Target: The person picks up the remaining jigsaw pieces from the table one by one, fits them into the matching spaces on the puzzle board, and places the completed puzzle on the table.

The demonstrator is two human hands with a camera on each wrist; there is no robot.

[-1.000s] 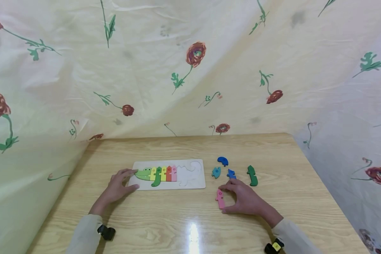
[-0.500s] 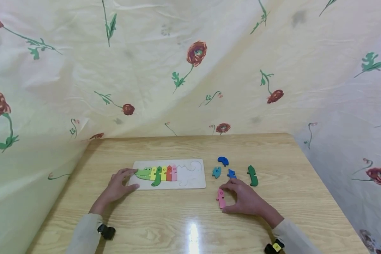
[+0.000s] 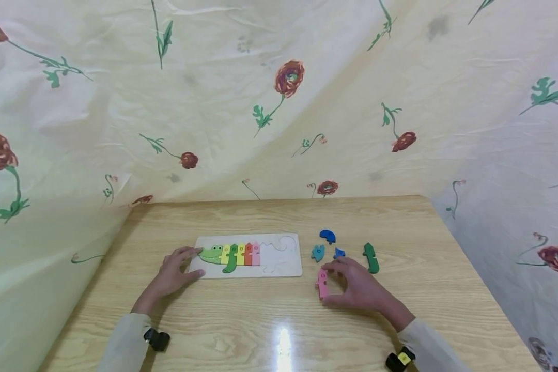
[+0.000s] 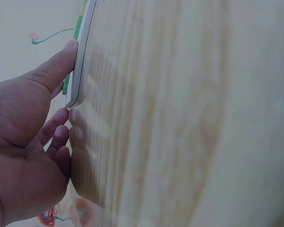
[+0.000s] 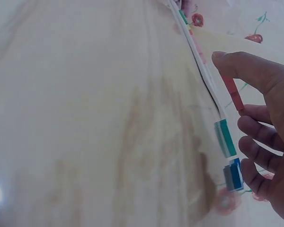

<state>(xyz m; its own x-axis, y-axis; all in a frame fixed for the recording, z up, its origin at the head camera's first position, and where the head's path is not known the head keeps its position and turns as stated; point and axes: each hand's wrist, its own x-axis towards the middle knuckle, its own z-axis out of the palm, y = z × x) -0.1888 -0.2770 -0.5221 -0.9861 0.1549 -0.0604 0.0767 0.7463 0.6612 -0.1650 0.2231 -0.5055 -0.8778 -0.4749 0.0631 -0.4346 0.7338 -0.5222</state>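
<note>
A pink puzzle piece [image 3: 323, 290] hangs above the counter [image 3: 242, 320], pinched end to end in my right fingers [image 3: 339, 265], a strip of wood separating it from the crocodile board [image 3: 285, 264]'s right edge. My left fingers [image 3: 186, 252], loosely spread, touch the board's left edge. Beyond lie a teal piece [image 3: 318, 253], a green piece [image 3: 371, 259] and two blue pieces [image 3: 327, 236], short of the counter's far edge.
</note>
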